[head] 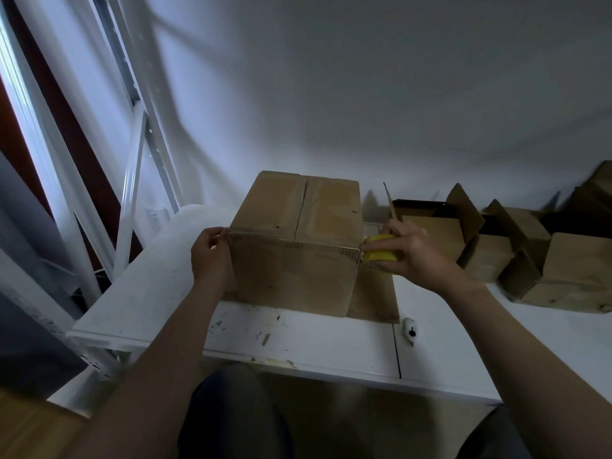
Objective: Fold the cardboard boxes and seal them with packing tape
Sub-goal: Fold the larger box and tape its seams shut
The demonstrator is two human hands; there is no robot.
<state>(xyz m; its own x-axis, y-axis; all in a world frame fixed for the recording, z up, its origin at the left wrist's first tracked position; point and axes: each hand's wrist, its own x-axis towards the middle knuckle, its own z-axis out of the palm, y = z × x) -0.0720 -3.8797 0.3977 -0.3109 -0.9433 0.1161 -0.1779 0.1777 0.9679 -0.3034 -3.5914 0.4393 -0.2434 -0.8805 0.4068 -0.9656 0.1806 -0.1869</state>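
**Cardboard box held at both upper corners, tape roll at its right edge**

Cardboard box (pixel 294 246) stands closed on the white table (pixel 298 336), near the wall, its two top flaps meeting in a seam that runs away from the viewer. A strip of tape appears to lie along the near top edge, though the dim light leaves this uncertain. Left hand (pixel 210 256) is curled at the upper left corner of the box, fingertips pressed to that corner. Right hand (pixel 417 253) is closed around a yellow tape roll (pixel 380 249), which sits just beside the upper right corner of the box, touching or almost touching it. A flat piece of cardboard (pixel 374 301) lies under the box's right side. Further open boxes (pixel 496 246), flaps raised, stand in a row on the table to the right, well apart from the hands. A small white cutter (pixel 410 331) rests on the table near the front edge. A white metal rack (pixel 139 134) rises on the left.
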